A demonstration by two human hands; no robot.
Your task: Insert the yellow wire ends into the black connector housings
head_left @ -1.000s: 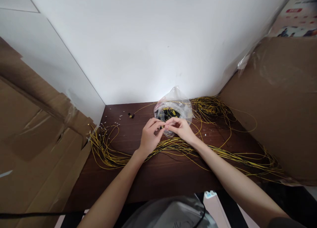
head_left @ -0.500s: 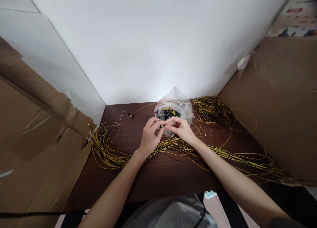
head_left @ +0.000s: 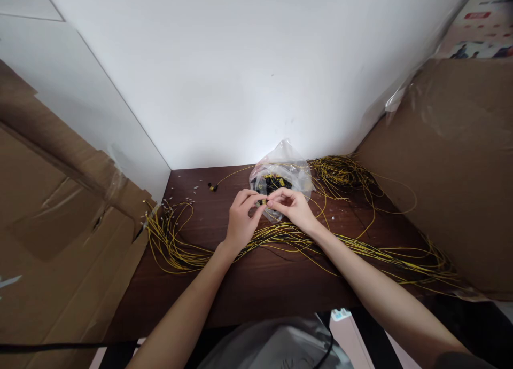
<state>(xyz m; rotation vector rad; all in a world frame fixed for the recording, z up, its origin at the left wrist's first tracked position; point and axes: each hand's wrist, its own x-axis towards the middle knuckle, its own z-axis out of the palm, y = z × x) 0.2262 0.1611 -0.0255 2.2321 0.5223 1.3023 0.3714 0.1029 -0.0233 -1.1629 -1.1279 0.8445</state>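
Note:
Between my fingertips is a small black and yellow piece (head_left: 263, 202), too small to name more closely. My left hand (head_left: 243, 217) pinches it from the left with thumb and forefinger. From the right, the thumb and fingers of my right hand (head_left: 294, 207) close on the same piece. Just beyond my hands stands an open clear plastic bag (head_left: 285, 155) holding many black and yellow small parts (head_left: 274, 183). Below my wrists a long bundle of yellow and black wires (head_left: 280, 233) runs across the brown table (head_left: 256, 289).
A coil of yellow wire (head_left: 336, 171) lies at the back right. One black and yellow part on a wire (head_left: 213, 187) sits at back left, near scattered pale bits (head_left: 195, 187). Cardboard (head_left: 60, 214) flanks the left, and a large carton (head_left: 452, 171) the right.
My fingers have shifted very slightly around the small piece, and a little more of its yellow shows. Everything else stays in place.

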